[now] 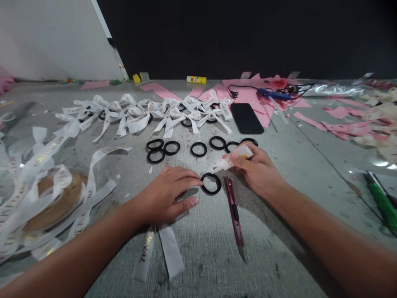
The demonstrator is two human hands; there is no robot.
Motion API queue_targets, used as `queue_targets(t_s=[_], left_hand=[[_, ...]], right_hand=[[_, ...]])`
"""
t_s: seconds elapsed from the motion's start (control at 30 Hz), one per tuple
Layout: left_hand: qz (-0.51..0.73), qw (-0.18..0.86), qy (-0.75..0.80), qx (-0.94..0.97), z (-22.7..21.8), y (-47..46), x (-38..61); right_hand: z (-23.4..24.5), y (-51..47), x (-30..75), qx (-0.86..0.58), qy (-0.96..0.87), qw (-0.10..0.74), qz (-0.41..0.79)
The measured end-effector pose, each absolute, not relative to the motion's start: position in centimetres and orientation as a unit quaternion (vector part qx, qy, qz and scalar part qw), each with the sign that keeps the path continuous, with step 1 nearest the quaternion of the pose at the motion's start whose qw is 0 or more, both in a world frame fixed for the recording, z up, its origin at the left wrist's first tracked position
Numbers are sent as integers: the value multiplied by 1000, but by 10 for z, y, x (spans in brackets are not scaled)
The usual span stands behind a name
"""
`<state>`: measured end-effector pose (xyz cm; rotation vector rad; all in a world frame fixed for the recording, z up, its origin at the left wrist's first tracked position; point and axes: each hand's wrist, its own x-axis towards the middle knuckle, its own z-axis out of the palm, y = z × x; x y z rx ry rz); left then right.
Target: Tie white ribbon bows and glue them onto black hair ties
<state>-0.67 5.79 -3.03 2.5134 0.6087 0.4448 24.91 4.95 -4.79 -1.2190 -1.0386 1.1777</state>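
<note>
My right hand (256, 169) is closed around a small white glue bottle (234, 157) with a yellow patch on its label. The bottle is tilted, its narrow nozzle at the upper edge of a black ring (211, 184) lying flat on the table. My left hand (170, 190) lies low with fingers stretched and thumb apart, a fingertip at the ring's left side. White printed ribbon tails (170, 250) stick out from beneath that palm; their upper part is hidden. Just right of the ring lies a maroon craft knife (234, 213), its blade pointing toward me.
Several loose black rings (198, 149) lie ahead, with white ribbon bows (136, 116) in a row behind them. A black phone (247, 118), pink paper (214, 93) and a blue glue gun (274, 94) sit farther back. At left is a ribbon roll (56, 203); at right, a green-handled tool (383, 203).
</note>
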Motion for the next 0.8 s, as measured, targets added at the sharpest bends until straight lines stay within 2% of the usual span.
queue_targets(t_s=[0.57, 0.8], left_hand=[[156, 257, 228, 926, -28, 57, -6], [157, 259, 230, 925, -29, 57, -6]], right_hand=[[-41, 53, 254, -450, -346, 599, 565], [-32, 49, 257, -428, -363, 566, 604]])
